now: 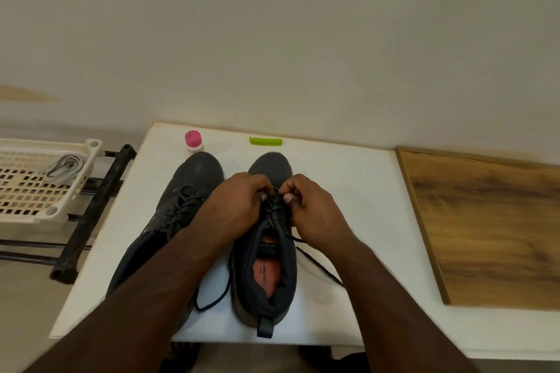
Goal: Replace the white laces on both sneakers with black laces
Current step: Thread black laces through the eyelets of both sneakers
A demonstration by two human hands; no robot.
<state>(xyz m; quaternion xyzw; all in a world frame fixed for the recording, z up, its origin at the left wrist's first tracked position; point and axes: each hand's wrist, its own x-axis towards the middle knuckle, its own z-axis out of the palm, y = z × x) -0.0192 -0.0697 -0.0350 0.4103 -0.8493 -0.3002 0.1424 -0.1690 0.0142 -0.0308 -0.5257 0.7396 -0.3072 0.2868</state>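
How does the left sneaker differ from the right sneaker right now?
The left sneaker lies untouched with its black lace already threaded across the eyelets, while both hands, left hand and right hand, pinch the black lace on the right sneaker. The right sneaker's lace ends trail loose on the white board; none show loose beside the left sneaker. The left forearm partly covers the left sneaker; the right sneaker's opening shows a reddish insole. Both are dark, toes pointing away.

At the far edge of your white board (348, 191) you have a pink-capped bottle (193, 141) and a green clip (265, 140); a wooden panel (491, 230) lies beside its right edge.
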